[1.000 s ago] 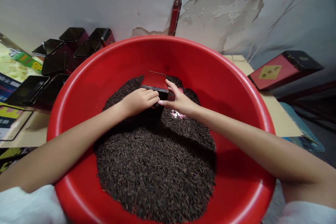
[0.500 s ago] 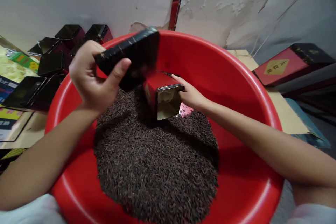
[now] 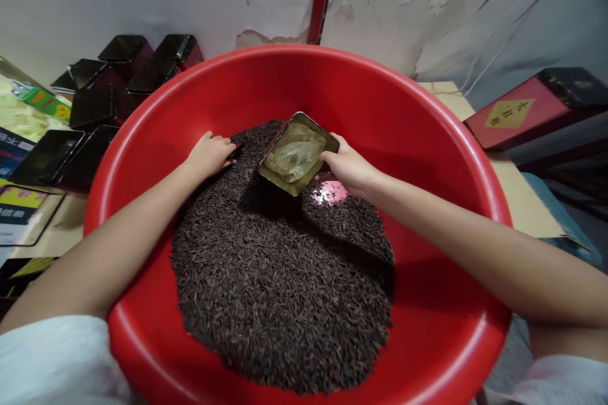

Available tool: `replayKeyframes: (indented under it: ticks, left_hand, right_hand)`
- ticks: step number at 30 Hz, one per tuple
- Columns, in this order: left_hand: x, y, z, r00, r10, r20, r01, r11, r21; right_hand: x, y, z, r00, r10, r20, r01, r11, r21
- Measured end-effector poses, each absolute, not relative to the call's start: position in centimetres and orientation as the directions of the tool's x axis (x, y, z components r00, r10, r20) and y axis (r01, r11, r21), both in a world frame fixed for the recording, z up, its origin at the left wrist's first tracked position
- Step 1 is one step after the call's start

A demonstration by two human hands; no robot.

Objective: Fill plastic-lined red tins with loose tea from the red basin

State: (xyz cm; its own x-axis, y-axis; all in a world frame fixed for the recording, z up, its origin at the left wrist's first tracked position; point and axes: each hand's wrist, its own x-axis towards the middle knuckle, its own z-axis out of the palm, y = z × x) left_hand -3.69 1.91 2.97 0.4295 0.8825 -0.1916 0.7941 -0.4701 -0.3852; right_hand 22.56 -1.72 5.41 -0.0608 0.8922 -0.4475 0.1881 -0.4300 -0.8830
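My right hand [image 3: 349, 168] grips a tea tin [image 3: 272, 178] by its right side, thumb over the rim. The tin is tilted, its open mouth facing me, and a crumpled clear plastic bag [image 3: 299, 155] shows inside. Beneath it, a heap of dark loose-leaf tea [image 3: 285, 291] fills much of a large red basin [image 3: 456, 139]. At the heap's left rear is my left hand [image 3: 211, 155], back upward and fingers curled down. A dark edge shows at its fingertips; whether that is a lid or tea I cannot make out. A bright pink patch [image 3: 332, 192] lies among the leaves right of the tin.
Several dark-topped red tins [image 3: 126, 50] stand left of the basin, near a green packet [image 3: 45, 103] and printed sheets [image 3: 19, 202]. Another red tin [image 3: 513, 114] with a yellow label is at the right. Behind is a peeling wall [image 3: 427, 6] with a leaning red strip [image 3: 320, 6].
My left hand has dropped from above the basin to the tea at left rear, and the black lid it held no longer shows clearly. My right hand has turned the tin's mouth upward.
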Motion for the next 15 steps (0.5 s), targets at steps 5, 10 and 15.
replayKeyframes:
  ticks: [5,10,15]
  left_hand:
    - [-2.6,1.4,2.9,0.279,0.884,-0.376,0.844,-0.412,-0.343]
    - [0.2,-0.6,5.4,0.135,0.924,-0.358,0.929,-0.244,-0.280]
    - [1.8,-2.6,8.8,0.059,0.971,0.230,0.998,-0.063,0.012]
  right_hand:
    - [22.7,-1.7,5.2,-0.113,0.875,-0.471,0.164,-0.451,-0.877]
    - [22.5,-2.0,5.2,-0.095,0.872,-0.481,0.078,-0.475,-0.877]
    - [22.2,-2.3,5.2,-0.073,0.866,-0.495,0.018,-0.496,-0.868]
